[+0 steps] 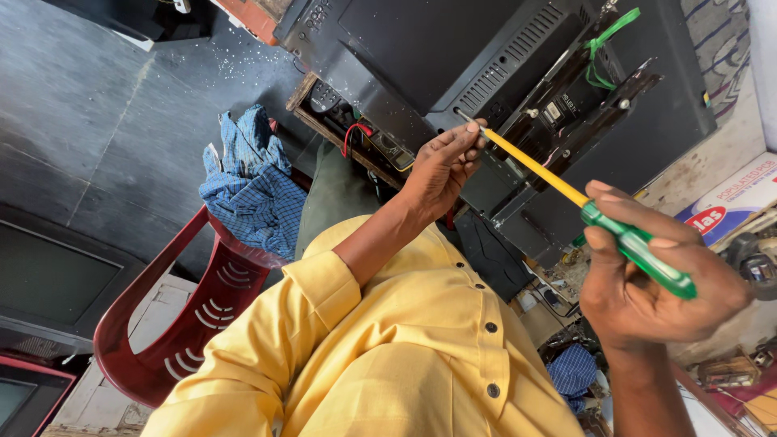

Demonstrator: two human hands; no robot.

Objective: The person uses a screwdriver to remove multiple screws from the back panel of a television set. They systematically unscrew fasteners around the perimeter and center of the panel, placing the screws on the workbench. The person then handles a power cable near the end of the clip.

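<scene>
Head view | right hand [655, 283] grip clenched on screwdriver [566, 190] handle | left hand [441, 166] pinches its tip

Your screwdriver [603, 226] shows a green handle and yellow shaft; your shirt [405, 348] is plain mustard yellow, the cloth [255, 190] blue check, the chair [186, 324] dark red, the casing [437, 48] black.

The screwdriver [583, 202] runs from the right hand [655, 283] up-left to the television back panel [453, 57], where the left hand [441, 166] pinches its tip. Left of both, a cloth [255, 186] lies on a chair [186, 324].
</scene>
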